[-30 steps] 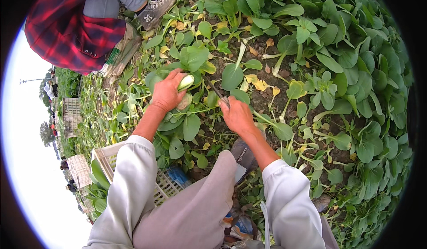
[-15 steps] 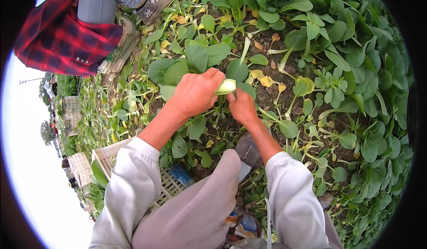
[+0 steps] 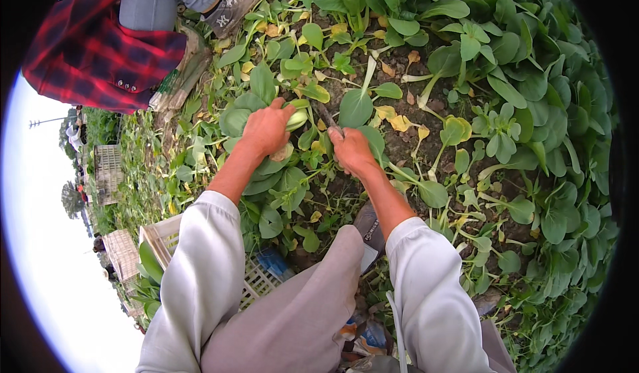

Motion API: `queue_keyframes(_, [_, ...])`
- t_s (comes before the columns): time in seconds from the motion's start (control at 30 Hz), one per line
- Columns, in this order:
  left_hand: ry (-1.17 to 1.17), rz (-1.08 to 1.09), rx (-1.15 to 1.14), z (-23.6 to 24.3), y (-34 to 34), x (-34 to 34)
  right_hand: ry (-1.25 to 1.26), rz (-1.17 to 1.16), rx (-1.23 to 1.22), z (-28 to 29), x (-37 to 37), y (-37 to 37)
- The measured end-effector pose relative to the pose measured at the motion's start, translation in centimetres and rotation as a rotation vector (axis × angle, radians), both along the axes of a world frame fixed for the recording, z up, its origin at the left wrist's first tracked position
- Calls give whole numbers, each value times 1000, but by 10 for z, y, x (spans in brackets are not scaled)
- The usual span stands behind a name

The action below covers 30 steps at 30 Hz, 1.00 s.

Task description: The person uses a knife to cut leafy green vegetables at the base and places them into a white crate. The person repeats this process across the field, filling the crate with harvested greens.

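Green vegetable stems (image 3: 297,119), apparently steadied by curled fingers of the left hand (image 3: 265,130), face a knife (image 3: 325,114) in the closed right hand (image 3: 353,152).

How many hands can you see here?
2. The left hand grips a leafy green vegetable; the right hand holds a thin dark tool. The neighbour in red plaid shows none; any others may be hidden or too small to see.
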State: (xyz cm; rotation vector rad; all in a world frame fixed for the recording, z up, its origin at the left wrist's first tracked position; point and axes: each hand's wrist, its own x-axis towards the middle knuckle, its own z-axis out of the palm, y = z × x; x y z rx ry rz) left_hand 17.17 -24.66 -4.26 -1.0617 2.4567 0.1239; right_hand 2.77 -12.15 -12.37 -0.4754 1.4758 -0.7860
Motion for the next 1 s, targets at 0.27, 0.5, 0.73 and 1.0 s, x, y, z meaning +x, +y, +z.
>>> queue_keyframes(0.27, [36,-71,-21,4,8,4,331,274,-101,9,-25,11])
queue_keyframes(0.5, [440,-147,121,49,41,-72,327,-295,-376,57,-123,53])
queue_keyframes(0.73, [903,382,1429,104,95,-167,45,-385,-590,137,-205,84])
queue_keyframes(1.0, [993,393,1370,69,91,-188,62,-443,-496,127,-201,122])
